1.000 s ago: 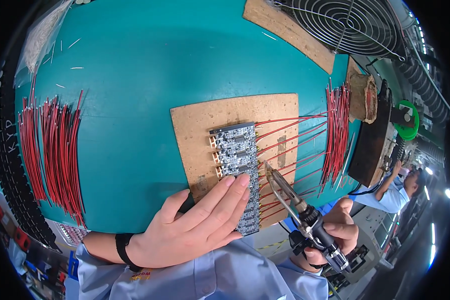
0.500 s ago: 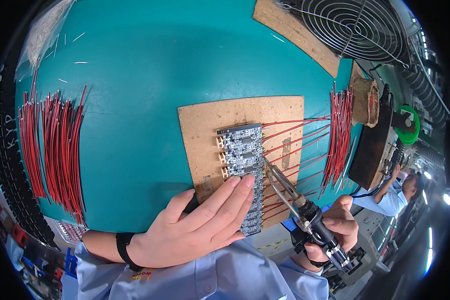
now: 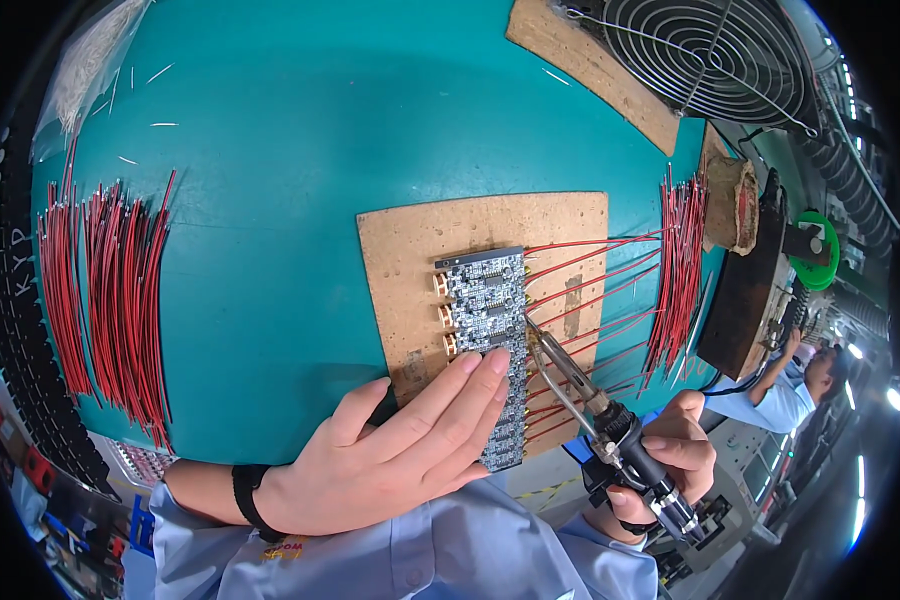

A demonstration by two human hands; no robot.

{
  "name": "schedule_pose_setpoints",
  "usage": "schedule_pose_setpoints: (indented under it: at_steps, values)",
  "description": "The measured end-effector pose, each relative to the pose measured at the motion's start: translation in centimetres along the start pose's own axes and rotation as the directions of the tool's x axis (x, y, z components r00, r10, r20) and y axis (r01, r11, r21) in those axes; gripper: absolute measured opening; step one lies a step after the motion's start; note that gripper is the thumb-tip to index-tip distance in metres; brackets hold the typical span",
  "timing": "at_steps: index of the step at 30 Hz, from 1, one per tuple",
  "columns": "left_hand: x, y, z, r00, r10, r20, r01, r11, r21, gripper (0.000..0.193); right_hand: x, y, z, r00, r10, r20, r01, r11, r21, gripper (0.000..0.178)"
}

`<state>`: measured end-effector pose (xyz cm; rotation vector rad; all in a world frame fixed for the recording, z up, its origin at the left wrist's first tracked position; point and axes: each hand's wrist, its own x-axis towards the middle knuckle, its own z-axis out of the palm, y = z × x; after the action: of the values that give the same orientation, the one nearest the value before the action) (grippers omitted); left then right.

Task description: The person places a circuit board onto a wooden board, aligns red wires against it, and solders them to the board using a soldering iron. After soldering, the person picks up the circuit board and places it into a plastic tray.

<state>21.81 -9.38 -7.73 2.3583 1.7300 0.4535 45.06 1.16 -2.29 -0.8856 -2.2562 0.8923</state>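
Observation:
A panel of circuit boards [image 3: 491, 290] lies on a brown fibreboard sheet [image 3: 400, 250], with copper coils [image 3: 441, 284] along its left edge. Flat across the panel's lower part rests my left hand [image 3: 400, 450], fingers stretched out and holding it down. My right hand [image 3: 682, 450] grips a soldering iron [image 3: 625, 440] fitted with a thin metal solder feed tube. The iron's tip touches, or nearly touches, the panel's right edge. From that edge several red wires [image 3: 595, 268] run to the right. The lower end of the panel is partly hidden by my left hand.
Bundles of red wires [image 3: 125, 300] lie at the left, and another wire bundle [image 3: 678, 270] at the right. A fan grille [image 3: 710, 55] stands at the far right, above a green solder reel [image 3: 816, 250]. Beyond it, a co-worker [image 3: 790, 385] sits in pale blue.
Almost nothing differs. The iron and both hands hold nearly the same place at the panel.

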Motion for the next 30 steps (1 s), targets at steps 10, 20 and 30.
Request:
schedule_pose_setpoints:
  at_steps: [10,20,30]
  values:
    - [-0.1,0.0,0.0,1.000,0.010,0.005,-0.010,1.000,-0.013,0.056,1.8,2.0,0.1,0.708,0.297,-0.641,-0.467,0.878,-0.109,0.034]
    - [-0.1,0.0,-0.3,1.000,-0.009,0.016,0.009,1.000,0.019,0.051,-1.1,1.1,-0.5,0.750,0.132,-0.648,-0.206,0.978,-0.040,0.036]
    - [0.0,0.1,0.0,1.000,0.014,0.010,-0.014,1.000,0.002,0.058,-2.1,-0.5,0.5,0.998,-0.010,-0.059,0.010,1.000,-0.005,0.046]
